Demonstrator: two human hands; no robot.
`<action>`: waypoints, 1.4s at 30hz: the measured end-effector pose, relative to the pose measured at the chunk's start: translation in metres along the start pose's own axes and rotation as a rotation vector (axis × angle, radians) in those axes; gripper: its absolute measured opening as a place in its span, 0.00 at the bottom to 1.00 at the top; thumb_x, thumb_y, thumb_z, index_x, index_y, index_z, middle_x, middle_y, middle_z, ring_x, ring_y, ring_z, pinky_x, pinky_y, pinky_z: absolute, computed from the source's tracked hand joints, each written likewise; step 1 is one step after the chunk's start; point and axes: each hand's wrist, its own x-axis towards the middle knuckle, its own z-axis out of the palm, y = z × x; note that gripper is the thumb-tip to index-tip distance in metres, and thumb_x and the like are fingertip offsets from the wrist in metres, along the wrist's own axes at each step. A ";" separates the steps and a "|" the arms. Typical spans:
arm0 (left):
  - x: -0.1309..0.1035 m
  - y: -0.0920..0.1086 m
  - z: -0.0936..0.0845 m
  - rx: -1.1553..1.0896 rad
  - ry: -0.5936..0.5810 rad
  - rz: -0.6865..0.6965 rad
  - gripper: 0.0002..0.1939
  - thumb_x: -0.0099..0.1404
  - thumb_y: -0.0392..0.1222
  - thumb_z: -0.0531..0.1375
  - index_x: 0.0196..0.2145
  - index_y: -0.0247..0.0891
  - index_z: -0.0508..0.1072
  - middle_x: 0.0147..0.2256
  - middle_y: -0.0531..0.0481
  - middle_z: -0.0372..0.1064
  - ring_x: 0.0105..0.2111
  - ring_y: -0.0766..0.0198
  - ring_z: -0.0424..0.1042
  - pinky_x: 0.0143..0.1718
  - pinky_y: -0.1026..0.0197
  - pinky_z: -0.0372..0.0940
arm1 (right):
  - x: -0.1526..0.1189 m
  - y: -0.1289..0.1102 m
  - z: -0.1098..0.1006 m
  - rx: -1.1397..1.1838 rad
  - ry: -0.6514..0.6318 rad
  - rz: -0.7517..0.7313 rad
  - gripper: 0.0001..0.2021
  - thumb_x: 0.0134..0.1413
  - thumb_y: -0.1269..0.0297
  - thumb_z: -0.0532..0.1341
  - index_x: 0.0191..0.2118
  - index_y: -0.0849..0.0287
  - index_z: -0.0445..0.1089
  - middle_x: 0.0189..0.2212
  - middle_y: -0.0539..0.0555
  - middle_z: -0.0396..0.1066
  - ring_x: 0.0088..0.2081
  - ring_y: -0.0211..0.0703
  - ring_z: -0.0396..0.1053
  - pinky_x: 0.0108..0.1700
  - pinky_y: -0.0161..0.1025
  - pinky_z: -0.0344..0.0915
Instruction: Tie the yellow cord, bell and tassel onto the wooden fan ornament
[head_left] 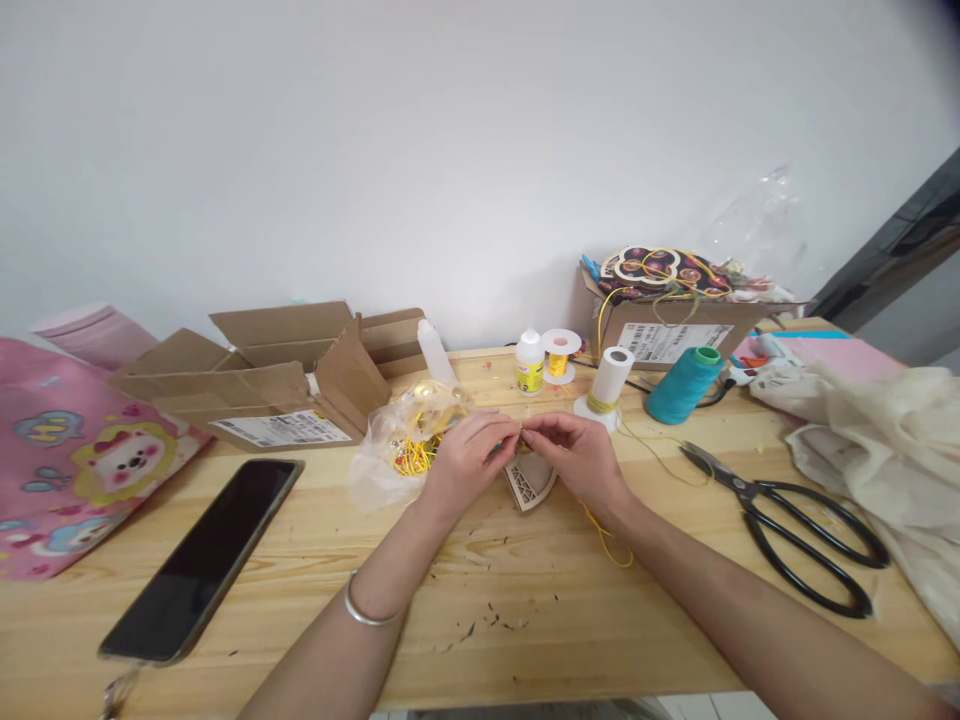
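Note:
Over the middle of the table, my left hand point(472, 450) and my right hand point(576, 452) meet with their fingertips pinched close together. What lies between the fingertips is too small to make out. Just below them shows a fan-shaped wooden piece point(531, 484) with a cut-out lattice edge; its upper part is hidden by my fingers. A yellow cord point(611, 545) hangs in a loop under my right wrist. Left of my left hand lies a clear plastic bag point(382, 478) with yellow cords point(416, 455) in it.
An open cardboard box point(247, 390) and a phone point(202, 560) are at left. Behind my hands stand a glue bottle point(529, 365), a white spool point(613, 375) and a teal thread cone point(684, 388). Black-handled scissors point(787, 525) lie at right beside cream cloth point(885, 460).

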 end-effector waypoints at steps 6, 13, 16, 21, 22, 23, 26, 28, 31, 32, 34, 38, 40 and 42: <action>0.000 -0.001 0.000 0.004 0.010 0.020 0.06 0.60 0.34 0.53 0.32 0.38 0.69 0.33 0.48 0.72 0.35 0.66 0.69 0.43 0.58 0.64 | 0.001 0.001 -0.001 0.046 0.016 0.042 0.10 0.39 0.64 0.63 0.31 0.62 0.70 0.25 0.52 0.71 0.26 0.36 0.68 0.31 0.35 0.66; 0.001 0.001 -0.003 0.004 -0.002 0.033 0.05 0.59 0.33 0.53 0.30 0.37 0.69 0.30 0.49 0.71 0.34 0.67 0.69 0.43 0.60 0.64 | 0.000 -0.002 -0.001 -0.058 0.032 -0.016 0.08 0.41 0.65 0.62 0.30 0.61 0.68 0.25 0.52 0.70 0.26 0.36 0.66 0.30 0.36 0.66; 0.001 0.001 -0.002 0.004 -0.004 0.023 0.05 0.59 0.33 0.53 0.30 0.37 0.69 0.30 0.49 0.71 0.34 0.66 0.68 0.43 0.60 0.63 | 0.000 -0.002 -0.001 -0.145 0.046 -0.086 0.06 0.42 0.66 0.61 0.30 0.61 0.68 0.24 0.51 0.70 0.25 0.36 0.65 0.30 0.36 0.66; 0.001 0.002 -0.001 -0.037 -0.008 -0.019 0.05 0.59 0.33 0.53 0.30 0.36 0.69 0.31 0.48 0.70 0.34 0.66 0.67 0.41 0.60 0.63 | -0.001 -0.003 -0.001 -0.254 0.058 -0.173 0.05 0.43 0.68 0.59 0.30 0.60 0.68 0.24 0.51 0.69 0.25 0.35 0.64 0.29 0.34 0.65; 0.001 0.002 -0.001 -0.058 -0.010 -0.041 0.05 0.59 0.33 0.53 0.30 0.36 0.69 0.30 0.48 0.70 0.33 0.66 0.67 0.40 0.61 0.63 | -0.001 -0.003 -0.001 -0.278 0.058 -0.189 0.04 0.44 0.69 0.59 0.30 0.60 0.68 0.24 0.51 0.69 0.25 0.35 0.64 0.29 0.34 0.64; 0.001 0.002 0.000 -0.084 -0.011 -0.076 0.05 0.58 0.33 0.53 0.30 0.36 0.69 0.30 0.48 0.70 0.33 0.66 0.67 0.39 0.61 0.63 | -0.002 -0.004 -0.001 -0.304 0.056 -0.208 0.04 0.44 0.69 0.58 0.29 0.60 0.68 0.24 0.51 0.69 0.25 0.35 0.64 0.29 0.34 0.64; 0.000 0.003 0.002 -0.202 -0.052 -0.291 0.04 0.55 0.33 0.55 0.29 0.36 0.70 0.27 0.51 0.69 0.29 0.67 0.66 0.34 0.63 0.62 | -0.002 -0.005 -0.002 -0.370 0.039 -0.258 0.03 0.44 0.71 0.58 0.27 0.60 0.68 0.24 0.50 0.69 0.26 0.36 0.63 0.30 0.34 0.63; 0.000 0.002 0.004 -0.362 -0.121 -0.514 0.03 0.54 0.35 0.56 0.28 0.35 0.70 0.25 0.51 0.68 0.27 0.67 0.66 0.31 0.64 0.62 | -0.001 -0.005 -0.003 -0.394 0.037 -0.267 0.03 0.44 0.71 0.58 0.27 0.60 0.68 0.24 0.50 0.69 0.26 0.36 0.63 0.30 0.34 0.62; -0.001 0.000 0.005 -0.688 -0.198 -0.824 0.06 0.53 0.39 0.59 0.26 0.33 0.71 0.24 0.51 0.68 0.24 0.69 0.65 0.28 0.66 0.60 | 0.000 -0.004 -0.003 -0.396 0.042 -0.238 0.02 0.43 0.71 0.58 0.26 0.59 0.68 0.24 0.50 0.69 0.25 0.36 0.62 0.30 0.34 0.62; -0.001 0.000 0.004 -0.801 -0.211 -0.900 0.07 0.53 0.41 0.60 0.26 0.32 0.71 0.23 0.52 0.68 0.23 0.70 0.64 0.27 0.66 0.60 | 0.000 -0.003 -0.003 -0.389 0.044 -0.224 0.02 0.43 0.71 0.58 0.26 0.59 0.68 0.24 0.50 0.69 0.25 0.36 0.62 0.29 0.34 0.62; -0.001 0.000 0.003 -1.017 -0.234 -1.009 0.09 0.51 0.42 0.62 0.24 0.31 0.72 0.21 0.52 0.67 0.22 0.72 0.63 0.28 0.67 0.60 | 0.000 -0.003 -0.003 -0.373 0.046 -0.201 0.02 0.43 0.71 0.58 0.27 0.60 0.68 0.24 0.50 0.69 0.25 0.36 0.62 0.29 0.34 0.62; -0.002 0.001 -0.002 -1.282 -0.291 -1.165 0.10 0.48 0.42 0.65 0.22 0.30 0.73 0.20 0.51 0.68 0.20 0.74 0.63 0.28 0.67 0.63 | -0.001 -0.005 -0.003 -0.370 0.020 -0.200 0.02 0.43 0.71 0.59 0.27 0.60 0.68 0.24 0.50 0.69 0.25 0.36 0.62 0.29 0.34 0.62; -0.003 0.001 -0.005 -1.337 -0.318 -1.245 0.10 0.47 0.40 0.65 0.22 0.30 0.73 0.20 0.51 0.67 0.20 0.74 0.63 0.29 0.66 0.65 | -0.002 -0.006 -0.003 -0.385 -0.007 -0.218 0.02 0.42 0.72 0.59 0.26 0.60 0.68 0.24 0.50 0.69 0.26 0.36 0.62 0.30 0.34 0.62; -0.003 0.002 -0.007 -1.384 -0.349 -1.298 0.09 0.48 0.39 0.65 0.22 0.29 0.73 0.19 0.51 0.67 0.20 0.74 0.64 0.30 0.66 0.66 | -0.003 -0.007 -0.003 -0.392 -0.032 -0.244 0.03 0.42 0.73 0.59 0.26 0.59 0.68 0.23 0.49 0.68 0.26 0.36 0.62 0.30 0.34 0.62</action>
